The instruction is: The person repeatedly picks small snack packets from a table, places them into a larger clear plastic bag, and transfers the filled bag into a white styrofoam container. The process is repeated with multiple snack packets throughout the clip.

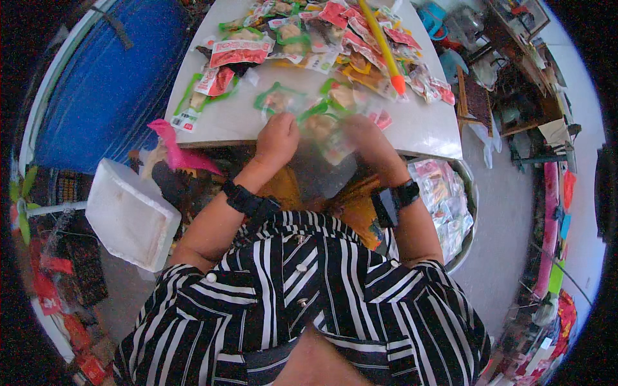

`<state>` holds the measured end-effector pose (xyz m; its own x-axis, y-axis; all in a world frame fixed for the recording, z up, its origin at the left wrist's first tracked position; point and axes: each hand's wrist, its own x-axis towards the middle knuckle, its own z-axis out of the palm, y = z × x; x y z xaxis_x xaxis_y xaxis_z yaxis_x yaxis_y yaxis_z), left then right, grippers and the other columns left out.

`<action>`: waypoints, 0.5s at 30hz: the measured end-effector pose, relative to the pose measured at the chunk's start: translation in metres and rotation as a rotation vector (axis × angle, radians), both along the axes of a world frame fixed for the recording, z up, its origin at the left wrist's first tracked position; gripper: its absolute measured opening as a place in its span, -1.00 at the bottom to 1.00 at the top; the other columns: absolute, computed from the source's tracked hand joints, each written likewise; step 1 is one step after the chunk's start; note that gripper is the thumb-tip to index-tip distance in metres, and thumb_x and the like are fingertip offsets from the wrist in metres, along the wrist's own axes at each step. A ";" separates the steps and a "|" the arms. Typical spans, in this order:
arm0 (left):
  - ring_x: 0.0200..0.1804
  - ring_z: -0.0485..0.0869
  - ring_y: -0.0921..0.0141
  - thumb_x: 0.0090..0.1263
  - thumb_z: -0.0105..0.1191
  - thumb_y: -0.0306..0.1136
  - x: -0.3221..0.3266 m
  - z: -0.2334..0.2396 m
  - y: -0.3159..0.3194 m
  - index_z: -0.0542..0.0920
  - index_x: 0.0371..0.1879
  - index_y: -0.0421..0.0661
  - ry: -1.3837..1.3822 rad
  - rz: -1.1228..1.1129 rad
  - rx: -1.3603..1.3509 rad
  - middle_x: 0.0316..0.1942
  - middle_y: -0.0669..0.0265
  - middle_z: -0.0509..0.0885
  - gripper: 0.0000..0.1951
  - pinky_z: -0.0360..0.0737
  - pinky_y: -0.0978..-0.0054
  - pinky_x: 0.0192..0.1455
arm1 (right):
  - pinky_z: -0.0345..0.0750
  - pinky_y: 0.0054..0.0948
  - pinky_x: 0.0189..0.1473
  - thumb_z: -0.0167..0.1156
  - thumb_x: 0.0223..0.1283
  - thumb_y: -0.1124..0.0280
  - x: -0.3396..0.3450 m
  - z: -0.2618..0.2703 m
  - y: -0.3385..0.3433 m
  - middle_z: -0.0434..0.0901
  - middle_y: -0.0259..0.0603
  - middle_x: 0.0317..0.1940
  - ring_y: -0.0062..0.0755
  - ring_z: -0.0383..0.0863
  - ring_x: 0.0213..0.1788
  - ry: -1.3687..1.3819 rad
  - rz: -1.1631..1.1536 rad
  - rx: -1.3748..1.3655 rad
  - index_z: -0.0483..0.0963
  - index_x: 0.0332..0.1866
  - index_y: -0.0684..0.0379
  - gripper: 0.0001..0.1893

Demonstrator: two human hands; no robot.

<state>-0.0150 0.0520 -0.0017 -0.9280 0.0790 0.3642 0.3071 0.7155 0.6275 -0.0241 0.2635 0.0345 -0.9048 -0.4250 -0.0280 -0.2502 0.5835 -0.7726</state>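
Observation:
My left hand (278, 137) is at the front edge of a white table (227, 128), its fingers curled. A green-edged clear food packet (279, 101) lies right above its knuckles; whether the fingers grip it is hidden. My right hand (367, 142), blurred, holds a green-edged packet (322, 128) with pale food inside, which hangs over the table edge between my hands. Just beyond it lies another green-edged packet (342, 95). A packet with a red and white label (212, 82) is to the left.
A heap of food packets (309, 36) covers the far table, with a yellow stick (379, 43) with an orange end across it. A metal basin (475, 212) of packets (442, 207) stands right. A white foam box (130, 217) and pink plastic bag (178, 154) are left.

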 end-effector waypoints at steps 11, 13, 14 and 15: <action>-0.38 0.44 0.09 0.13 -0.18 -0.31 0.014 0.020 0.008 0.38 -0.51 -0.12 -0.018 -0.036 -0.232 -0.45 0.11 0.43 -0.85 0.40 0.14 -0.37 | 0.41 -0.36 -0.20 0.08 -0.10 0.34 -0.025 -0.005 -0.036 0.42 -0.18 -0.26 -0.16 0.43 -0.20 0.049 0.187 0.186 0.43 -0.30 0.19 -0.78; -0.38 0.44 0.10 0.12 -0.16 -0.32 0.016 0.020 0.007 0.39 -0.51 -0.13 -0.008 -0.043 -0.268 -0.45 0.11 0.43 -0.86 0.40 0.15 -0.37 | 0.40 -0.35 -0.17 0.11 -0.17 0.37 -0.024 -0.001 -0.043 0.40 -0.17 -0.26 -0.13 0.41 -0.18 0.385 0.456 0.400 0.43 -0.32 0.17 -0.78; -0.38 0.44 0.10 0.12 -0.16 -0.32 0.018 0.019 0.006 0.39 -0.50 -0.13 -0.011 -0.050 -0.278 -0.44 0.11 0.43 -0.86 0.41 0.16 -0.37 | 0.40 -0.32 -0.15 0.14 -0.26 0.37 -0.021 -0.001 -0.047 0.39 -0.15 -0.26 -0.10 0.40 -0.18 0.353 0.445 0.305 0.44 -0.31 0.12 -0.73; -0.38 0.44 0.10 0.12 -0.15 -0.33 0.020 0.017 0.004 0.39 -0.50 -0.13 0.011 -0.048 -0.288 -0.45 0.12 0.43 -0.86 0.41 0.17 -0.37 | 0.40 -0.32 -0.15 0.14 -0.26 0.36 -0.020 0.000 -0.049 0.39 -0.13 -0.27 -0.09 0.40 -0.18 0.379 0.434 0.298 0.45 -0.31 0.12 -0.73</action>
<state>0.0047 0.0558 0.0155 -0.9167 0.2247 0.3305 0.3510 0.8482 0.3968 -0.0440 0.2148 0.0341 -0.6227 -0.7778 0.0858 -0.7351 0.5438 -0.4049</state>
